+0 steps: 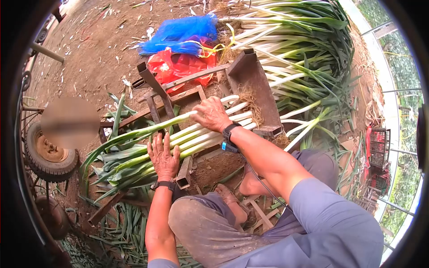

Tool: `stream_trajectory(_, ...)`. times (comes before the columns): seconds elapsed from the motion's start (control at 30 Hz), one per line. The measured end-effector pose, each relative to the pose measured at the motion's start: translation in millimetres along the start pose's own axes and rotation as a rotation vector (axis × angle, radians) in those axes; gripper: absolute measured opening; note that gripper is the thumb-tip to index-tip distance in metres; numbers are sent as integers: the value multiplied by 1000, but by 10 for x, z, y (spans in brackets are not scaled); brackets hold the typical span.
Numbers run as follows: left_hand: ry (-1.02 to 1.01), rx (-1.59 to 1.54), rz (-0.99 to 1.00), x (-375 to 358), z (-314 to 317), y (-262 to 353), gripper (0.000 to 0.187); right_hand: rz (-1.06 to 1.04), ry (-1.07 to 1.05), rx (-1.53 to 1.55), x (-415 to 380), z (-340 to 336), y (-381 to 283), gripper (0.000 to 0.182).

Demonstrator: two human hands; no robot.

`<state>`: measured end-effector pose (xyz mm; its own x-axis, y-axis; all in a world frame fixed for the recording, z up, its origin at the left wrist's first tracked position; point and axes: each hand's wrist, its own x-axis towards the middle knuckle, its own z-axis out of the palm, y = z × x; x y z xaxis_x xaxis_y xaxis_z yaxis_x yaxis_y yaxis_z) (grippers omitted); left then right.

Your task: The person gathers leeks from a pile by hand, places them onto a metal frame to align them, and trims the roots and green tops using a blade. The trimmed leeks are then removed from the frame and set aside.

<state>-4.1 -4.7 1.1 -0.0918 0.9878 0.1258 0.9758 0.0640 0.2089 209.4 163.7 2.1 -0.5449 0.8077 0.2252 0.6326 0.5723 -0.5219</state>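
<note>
Several leeks (pixel 203 139) lie side by side across a rusty metal frame (pixel 263 91), their roots against its upright end plate and their green leaves hanging out to the left. My right hand (pixel 211 114) is closed around the white stalk of one leek (pixel 178 119) at the far side of the row. My left hand (pixel 163 157) rests flat with its fingers apart on the green part of the leeks, beside a square metal tube of the frame. The palm side of both hands is hidden.
A large pile of leeks (pixel 308 49) lies at the back right. Blue netting (pixel 181 33) and a red plastic bag (pixel 178 67) are on the soil behind the frame. A wheel (pixel 49 149) stands at left, plastic crates (pixel 380 147) at right. Cut leaves (pixel 129 228) litter the ground.
</note>
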Motion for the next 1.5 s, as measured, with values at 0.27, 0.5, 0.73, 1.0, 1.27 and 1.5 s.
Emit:
stream_trajectory(0.27, 22, -46, -20, 28, -109, 32, 57, 66, 41, -160, -515, -10, 158, 24)
stream_trajectory(0.5, 136, -128, 70, 383, -574, 29, 39, 127, -37, -114, -474, -101, 82, 24)
stream_trajectory(0.73, -87, 154, -14, 558, -464, -388, 28, 164, -6, -141, -512, -61, 71, 23)
stream_trajectory(1.0, -956, 99, -520, 1219, -629, -1406, 90, 162, 13, -131, -498, -54, 72, 22)
stream_trajectory(1.27, -632, 237, -824, 564, -1478, -2030, 87, 190, -9, -111, -503, -46, 69, 23)
stream_trajectory(1.5, -174, 46, -1233, -130, -1060, -2784, 72, 182, -2, -108, -479, -57, 57, 25)
